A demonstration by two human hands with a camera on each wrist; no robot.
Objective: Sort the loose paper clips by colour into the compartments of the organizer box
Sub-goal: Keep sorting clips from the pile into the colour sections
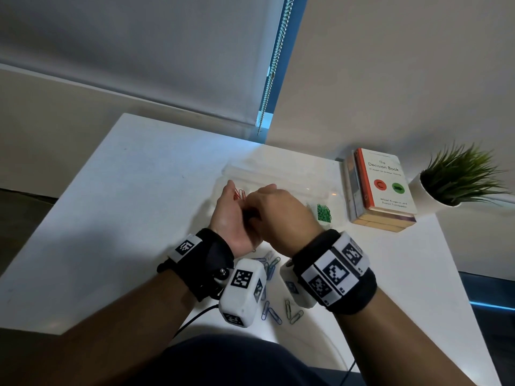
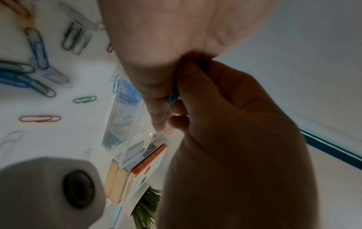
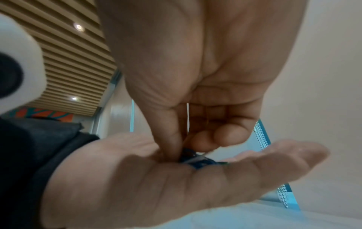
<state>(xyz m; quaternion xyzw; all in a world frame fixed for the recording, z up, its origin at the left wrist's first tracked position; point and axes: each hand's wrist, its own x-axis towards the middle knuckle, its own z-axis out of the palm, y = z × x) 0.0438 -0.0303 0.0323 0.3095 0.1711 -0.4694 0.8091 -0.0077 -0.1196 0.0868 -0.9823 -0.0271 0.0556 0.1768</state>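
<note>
My left hand [image 1: 230,211] is held palm up above the table, its fingers stretched out, and a small bunch of blue paper clips [image 3: 198,161] lies on the palm [image 3: 176,186]. From above, my right hand [image 1: 276,207] pinches into that bunch with thumb and fingertips [image 3: 174,144]. Just beyond both hands stands the clear organizer box [image 1: 281,176]. It holds red clips [image 1: 239,195] at its left end and green clips [image 1: 324,213] at its right end. Blue clips [image 2: 129,94] and pale clips [image 2: 122,118] fill compartments between them. Loose clips [image 1: 274,310] of mixed colours lie on the table under my wrists.
A stack of books [image 1: 381,188] lies right of the box, with a potted plant [image 1: 457,182] beyond it. More loose clips lie apart: a green one [image 2: 85,99] and a red one [image 2: 40,119]. The white table [image 1: 133,207] ends near my body.
</note>
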